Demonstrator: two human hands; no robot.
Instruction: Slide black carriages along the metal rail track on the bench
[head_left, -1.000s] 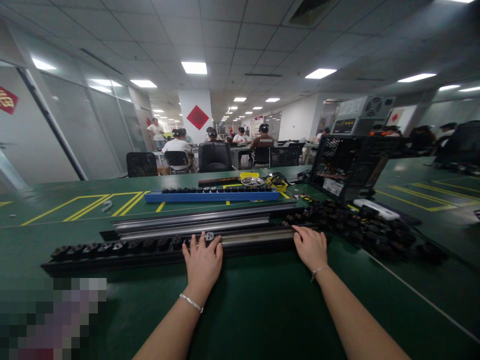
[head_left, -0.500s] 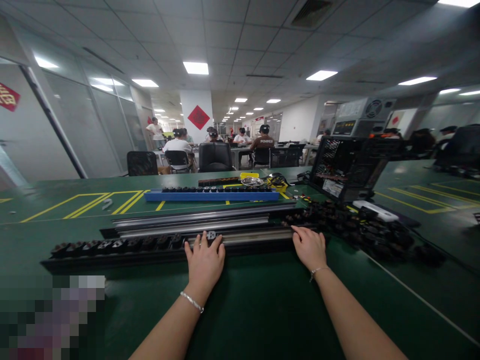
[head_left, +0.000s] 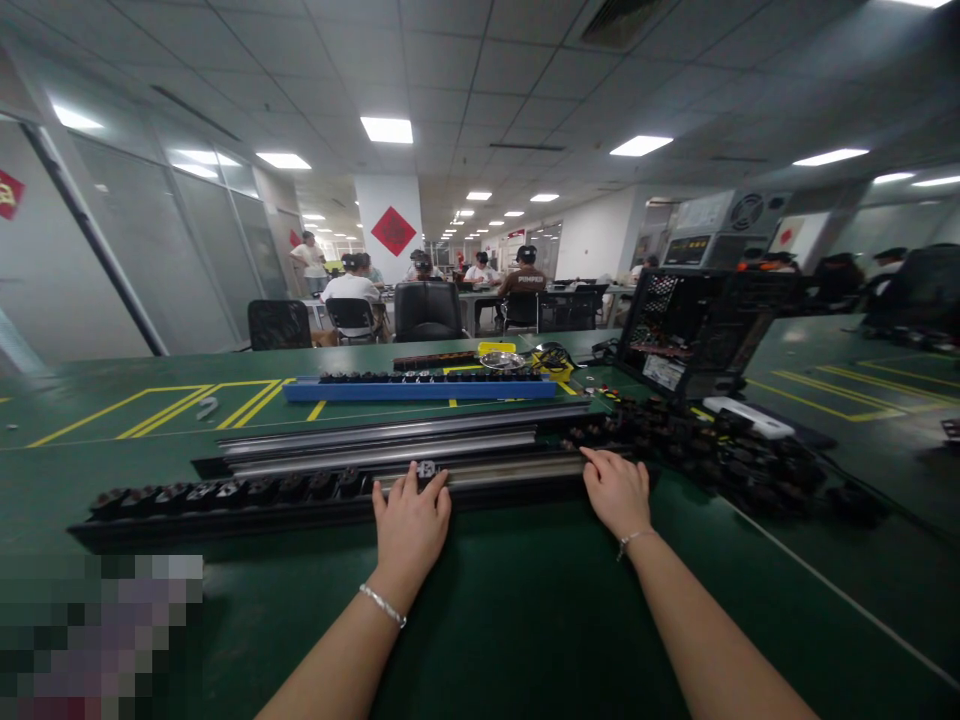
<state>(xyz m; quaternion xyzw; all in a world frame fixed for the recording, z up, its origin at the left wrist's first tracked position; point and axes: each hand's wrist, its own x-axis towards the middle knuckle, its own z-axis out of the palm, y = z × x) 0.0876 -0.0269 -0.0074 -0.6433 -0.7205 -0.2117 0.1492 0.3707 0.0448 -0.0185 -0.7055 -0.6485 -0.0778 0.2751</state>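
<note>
Green bench (head_left: 525, 620) open near edge; left hand (head_left: 409, 520), right hand (head_left: 619, 492) spread flat on black rail (head_left: 225, 505).

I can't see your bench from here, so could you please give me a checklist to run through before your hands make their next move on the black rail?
1. Left hand flat on the black rail, fingertips at a small grey-topped part: ok.
2. Right hand resting open near the rail's right end: ok.
3. Row of black parts sitting in line along the rail's left stretch: ok.
4. Each part fully seated: cannot tell, too small.
5. Pile of loose black parts close beside the right hand: ok.
6. Silver rails behind lie apart from both hands: ok.
</note>
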